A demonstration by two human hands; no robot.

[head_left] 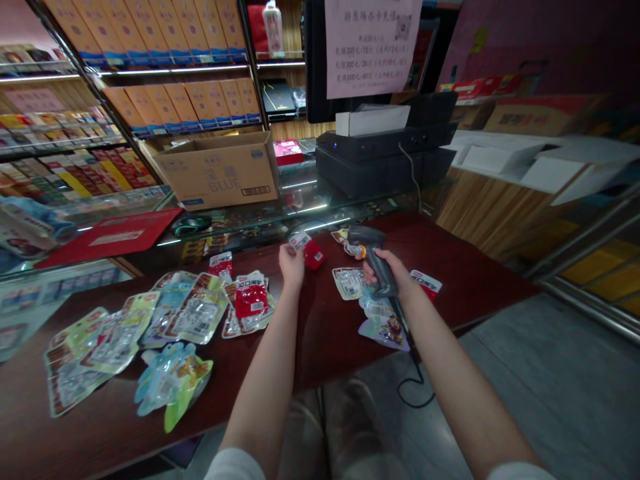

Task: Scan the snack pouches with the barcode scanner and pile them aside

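Since shelves of orange boxes (173, 107) back the whole spot, it looks pretty shop-like, with shiny packets (200, 313) spread over the left of a dark reddish surface (320, 333). Left hand (291, 267) has its grip pinched on a small red-and-white packet (314, 255) around mid-surface, while the right hand's (399, 272) grip is wrapped round a black barcode scanner (381, 268). Bare strip between the hands, more toward the right edge, and the scanner's cable (400, 315) droops past the near edge.

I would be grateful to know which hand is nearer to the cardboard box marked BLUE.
Left. The left hand, holding a red packet, is in front of the box and slightly to its right; the right hand, gripping the handheld scanner, is farther off to the right.
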